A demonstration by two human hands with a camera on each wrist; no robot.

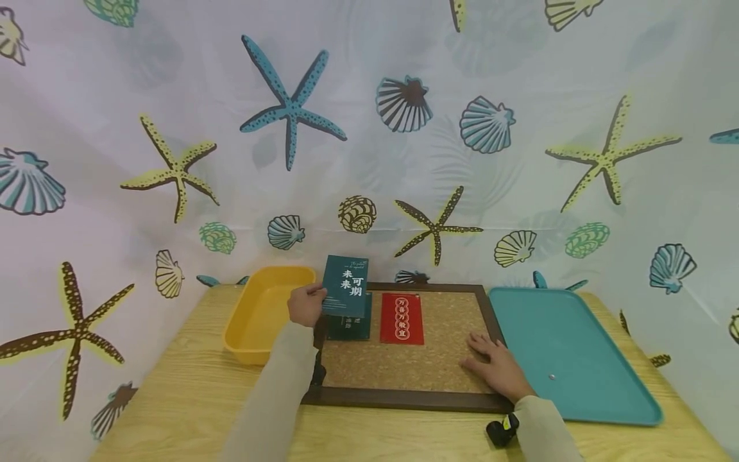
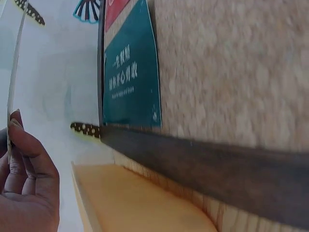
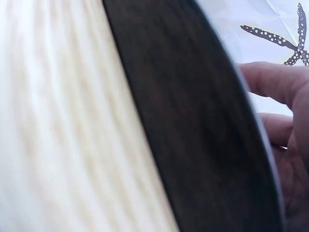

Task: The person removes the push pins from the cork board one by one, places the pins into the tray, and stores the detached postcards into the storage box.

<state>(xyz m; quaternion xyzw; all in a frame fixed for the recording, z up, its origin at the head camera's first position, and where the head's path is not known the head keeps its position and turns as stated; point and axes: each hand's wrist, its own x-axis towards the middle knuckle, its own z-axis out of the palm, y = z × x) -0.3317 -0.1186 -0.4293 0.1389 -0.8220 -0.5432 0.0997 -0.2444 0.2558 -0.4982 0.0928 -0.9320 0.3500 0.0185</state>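
Observation:
My left hand point(image 1: 306, 305) pinches a teal card point(image 1: 345, 279) with white lettering by its left edge, holding it upright over the upper left of a dark-framed corkboard point(image 1: 398, 369). From the left wrist view this card point(image 2: 16, 72) appears edge-on, between thumb and fingers. Behind and below it, a dark green card point(image 2: 133, 77) lies on the cork, partly hidden in the head view. To its right on the board is a red card point(image 1: 401, 319) with white characters. My right hand point(image 1: 498, 367) rests with spread fingers on the board's right side.
A yellow bin point(image 1: 239, 340) stands left of the board. On the right lies a blue tray point(image 1: 600, 385) with a small shiny round piece point(image 1: 552, 377) on it. All stand on a wooden table point(image 1: 173, 385), with a patterned curtain point(image 1: 369, 160) behind.

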